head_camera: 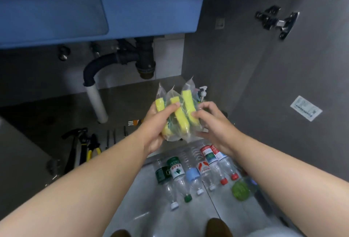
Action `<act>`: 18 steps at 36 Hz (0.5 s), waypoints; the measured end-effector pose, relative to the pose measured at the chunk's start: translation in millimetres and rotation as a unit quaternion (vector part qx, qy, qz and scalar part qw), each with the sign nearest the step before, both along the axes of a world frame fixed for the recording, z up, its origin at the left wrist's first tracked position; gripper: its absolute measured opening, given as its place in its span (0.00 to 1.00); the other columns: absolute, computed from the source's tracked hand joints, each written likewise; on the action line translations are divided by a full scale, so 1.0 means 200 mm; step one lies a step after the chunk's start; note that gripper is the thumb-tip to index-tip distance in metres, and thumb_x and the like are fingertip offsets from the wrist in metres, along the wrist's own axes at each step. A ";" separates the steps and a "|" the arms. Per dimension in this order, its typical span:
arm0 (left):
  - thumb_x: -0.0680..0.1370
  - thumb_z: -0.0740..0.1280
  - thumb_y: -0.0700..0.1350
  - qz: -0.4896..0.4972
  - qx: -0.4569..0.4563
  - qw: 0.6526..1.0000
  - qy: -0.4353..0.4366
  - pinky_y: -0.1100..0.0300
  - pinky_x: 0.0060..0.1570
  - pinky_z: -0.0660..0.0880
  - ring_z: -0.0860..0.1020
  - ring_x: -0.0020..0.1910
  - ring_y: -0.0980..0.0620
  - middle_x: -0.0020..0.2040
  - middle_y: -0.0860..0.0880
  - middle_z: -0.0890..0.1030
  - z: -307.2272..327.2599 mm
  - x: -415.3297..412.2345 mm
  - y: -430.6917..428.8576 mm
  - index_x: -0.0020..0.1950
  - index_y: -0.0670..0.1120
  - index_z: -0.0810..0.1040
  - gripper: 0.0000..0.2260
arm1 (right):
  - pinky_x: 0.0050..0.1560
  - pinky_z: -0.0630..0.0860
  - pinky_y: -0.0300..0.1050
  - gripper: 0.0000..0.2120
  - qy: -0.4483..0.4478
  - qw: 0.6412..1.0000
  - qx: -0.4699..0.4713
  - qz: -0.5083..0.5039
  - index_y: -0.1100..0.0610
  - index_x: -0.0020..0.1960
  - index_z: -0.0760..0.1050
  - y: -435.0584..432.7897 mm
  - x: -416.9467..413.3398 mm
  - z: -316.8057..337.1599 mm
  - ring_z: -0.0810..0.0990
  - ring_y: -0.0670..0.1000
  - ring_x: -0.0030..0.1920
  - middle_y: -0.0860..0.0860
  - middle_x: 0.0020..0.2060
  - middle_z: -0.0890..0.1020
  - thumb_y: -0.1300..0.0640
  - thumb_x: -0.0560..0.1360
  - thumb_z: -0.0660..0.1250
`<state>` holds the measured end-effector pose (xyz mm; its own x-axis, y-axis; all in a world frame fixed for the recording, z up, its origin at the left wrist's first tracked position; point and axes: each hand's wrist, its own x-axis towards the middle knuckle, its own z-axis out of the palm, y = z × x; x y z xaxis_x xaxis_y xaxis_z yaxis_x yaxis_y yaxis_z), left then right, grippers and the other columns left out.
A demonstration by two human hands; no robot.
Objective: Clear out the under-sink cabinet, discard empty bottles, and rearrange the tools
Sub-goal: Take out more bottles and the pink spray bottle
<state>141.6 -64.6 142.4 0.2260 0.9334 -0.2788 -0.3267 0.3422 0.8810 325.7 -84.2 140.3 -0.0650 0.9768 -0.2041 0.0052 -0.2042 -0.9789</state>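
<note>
Grey cabinet floor (120,104) under blue sink (56,10); both hands (154,126) (214,121) around bagged sponges (180,118).

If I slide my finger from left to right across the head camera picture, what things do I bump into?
First the hammer → yellow-handled pliers → sponge packs → green scrubber → white sticker.

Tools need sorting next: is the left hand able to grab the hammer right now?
Probably not yet: the left hand grips the bagged sponges alongside the right hand. Otherwise nothing blocks its way to the hammer.
</note>
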 end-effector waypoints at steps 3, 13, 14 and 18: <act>0.78 0.74 0.48 0.023 -0.004 1.000 -0.010 0.33 0.56 0.79 0.84 0.56 0.40 0.58 0.43 0.85 0.03 -0.04 -0.01 0.68 0.51 0.74 0.20 | 0.60 0.78 0.66 0.28 0.000 0.999 -0.024 0.024 0.32 0.61 0.71 -0.04 -0.02 0.01 0.81 0.55 0.54 0.52 0.63 0.77 0.52 0.65 0.72; 0.72 0.74 0.64 -0.025 0.054 0.993 0.097 0.42 0.61 0.79 0.82 0.61 0.49 0.62 0.51 0.82 0.01 0.07 -0.05 0.72 0.61 0.67 0.32 | 0.66 0.74 0.63 0.35 -0.031 0.999 -0.014 0.038 0.29 0.71 0.61 -0.09 -0.09 -0.03 0.79 0.52 0.65 0.43 0.65 0.79 0.38 0.69 0.75; 0.70 0.73 0.68 -0.032 0.062 0.991 0.118 0.44 0.65 0.76 0.79 0.64 0.51 0.66 0.53 0.79 0.00 0.08 -0.05 0.74 0.64 0.63 0.36 | 0.66 0.75 0.62 0.34 -0.032 0.999 -0.010 0.025 0.29 0.70 0.62 -0.09 -0.08 -0.04 0.80 0.52 0.64 0.43 0.64 0.80 0.39 0.70 0.75; 0.68 0.68 0.73 -0.064 0.080 0.982 0.161 0.60 0.61 0.69 0.73 0.62 0.61 0.68 0.61 0.72 -0.07 0.13 -0.06 0.78 0.68 0.50 0.44 | 0.66 0.75 0.57 0.31 -0.050 0.999 -0.007 0.006 0.29 0.69 0.63 -0.10 -0.07 -0.07 0.80 0.46 0.63 0.38 0.61 0.81 0.38 0.71 0.73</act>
